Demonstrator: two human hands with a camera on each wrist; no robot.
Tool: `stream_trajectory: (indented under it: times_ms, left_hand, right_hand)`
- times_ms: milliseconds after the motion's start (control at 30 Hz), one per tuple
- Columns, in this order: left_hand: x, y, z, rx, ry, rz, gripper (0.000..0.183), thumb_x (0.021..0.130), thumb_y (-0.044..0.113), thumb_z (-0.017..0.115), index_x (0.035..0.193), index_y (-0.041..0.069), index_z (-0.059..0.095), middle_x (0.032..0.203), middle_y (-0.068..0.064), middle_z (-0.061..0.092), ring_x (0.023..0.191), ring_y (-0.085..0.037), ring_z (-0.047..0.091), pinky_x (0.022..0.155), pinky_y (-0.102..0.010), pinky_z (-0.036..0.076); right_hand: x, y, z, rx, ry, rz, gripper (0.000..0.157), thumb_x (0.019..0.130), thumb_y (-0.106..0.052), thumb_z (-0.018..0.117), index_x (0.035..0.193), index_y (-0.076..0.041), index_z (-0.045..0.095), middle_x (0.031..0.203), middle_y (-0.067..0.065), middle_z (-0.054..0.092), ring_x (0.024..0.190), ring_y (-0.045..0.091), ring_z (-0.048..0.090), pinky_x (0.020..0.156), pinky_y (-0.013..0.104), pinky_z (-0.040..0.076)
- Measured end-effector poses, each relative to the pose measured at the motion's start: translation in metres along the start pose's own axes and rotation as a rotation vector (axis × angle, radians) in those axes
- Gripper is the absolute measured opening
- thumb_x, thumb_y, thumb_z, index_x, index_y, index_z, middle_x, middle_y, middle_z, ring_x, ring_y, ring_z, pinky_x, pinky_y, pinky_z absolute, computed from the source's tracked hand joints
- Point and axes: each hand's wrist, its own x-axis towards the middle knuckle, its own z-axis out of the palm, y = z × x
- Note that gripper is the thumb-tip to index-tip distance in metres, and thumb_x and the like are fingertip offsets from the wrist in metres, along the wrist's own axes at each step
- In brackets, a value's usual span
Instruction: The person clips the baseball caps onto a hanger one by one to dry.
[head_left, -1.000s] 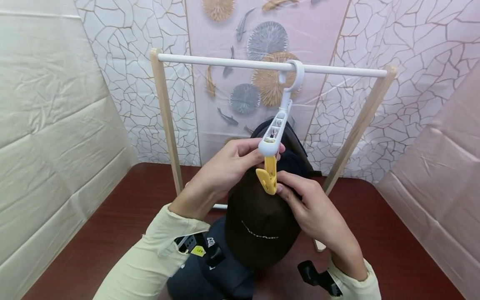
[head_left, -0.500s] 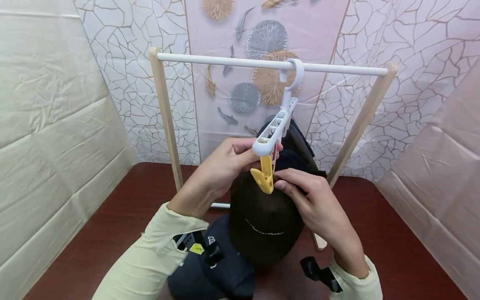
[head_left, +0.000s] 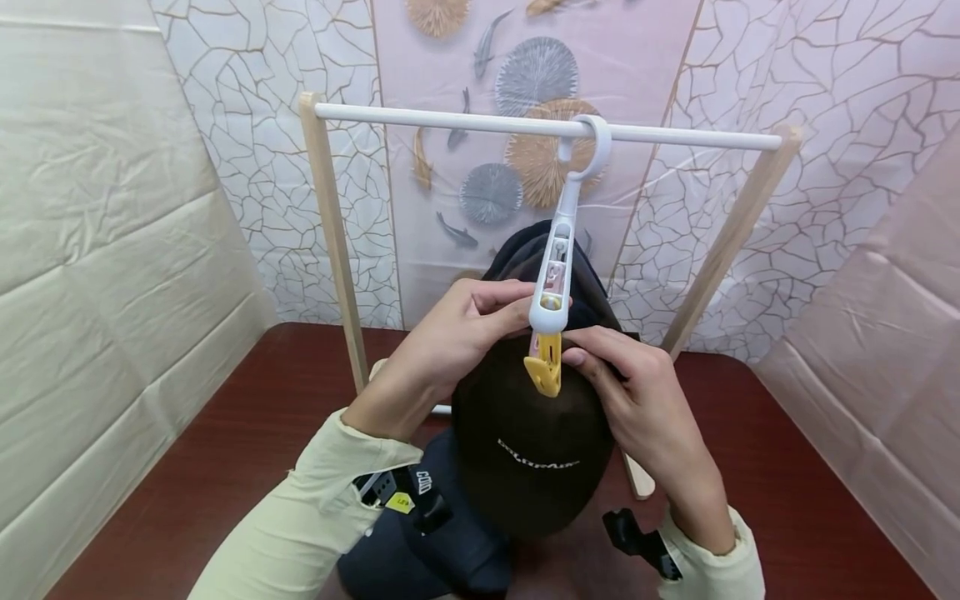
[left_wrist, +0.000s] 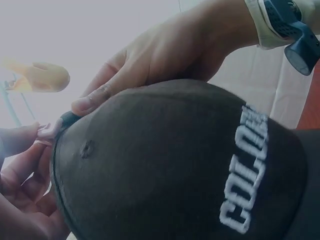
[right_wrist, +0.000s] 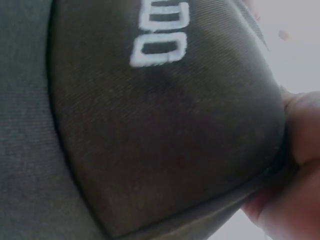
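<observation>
A dark brown cap (head_left: 532,467) with white lettering is held up by both hands beneath a white hanger (head_left: 553,283). My left hand (head_left: 480,325) pinches a pink clip (left_wrist: 49,131) at the cap's edge, seen in the left wrist view. With thumb and fingertips, my right hand (head_left: 637,375) pinches the rim of the cap beside that clip. From the hanger's near end a yellow clip (head_left: 546,367) dangles with nothing in it. In the right wrist view the brown crown fills most of the picture, with blurred fingers (right_wrist: 305,165) at its edge.
The hanger hooks over the white bar (head_left: 450,122) of a wood-legged rack on a red-brown table (head_left: 247,417). Another dark cap (head_left: 525,246) is behind the hanger's far part. Navy caps (head_left: 420,542) lie at the front, beneath the left forearm.
The hanger's near end swings left, then back to the right, carrying the yellow clip with it. Both hands stay at the cap, and the right hand shifts slightly right.
</observation>
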Motion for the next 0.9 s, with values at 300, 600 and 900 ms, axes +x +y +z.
stream_trajectory:
  times_ms: [300,600,900]
  left_hand:
    - [-0.005,0.002,0.003,0.013,0.059,0.001,0.031,0.108,0.007,0.058,0.133,-0.009,0.067,0.132,-0.018,0.071,0.121,-0.013,0.06,0.105,-0.029,0.05]
    - [-0.006,-0.006,0.002,-0.014,0.032,-0.072,0.034,0.111,0.011,0.054,0.139,-0.006,0.065,0.137,-0.018,0.068,0.12,-0.015,0.064,0.105,-0.03,0.051]
    - [-0.006,-0.016,0.006,0.096,0.049,-0.068,0.033,0.112,0.021,0.056,0.137,0.005,0.069,0.136,-0.007,0.07,0.127,-0.013,0.061,0.112,-0.033,0.045]
  right_hand:
    - [0.003,-0.004,0.005,-0.037,0.03,-0.027,0.018,0.094,0.004,0.073,0.108,-0.006,0.078,0.102,0.0,0.075,0.092,0.013,0.067,0.09,0.015,0.048]
    - [0.003,-0.003,0.009,-0.041,0.019,0.012,0.013,0.095,0.002,0.072,0.105,-0.006,0.077,0.099,0.0,0.075,0.09,0.013,0.066,0.087,0.017,0.048]
    - [0.002,-0.005,0.006,-0.044,0.014,0.098,0.009,0.099,-0.008,0.072,0.104,-0.013,0.078,0.096,-0.006,0.075,0.086,0.011,0.065,0.081,0.019,0.047]
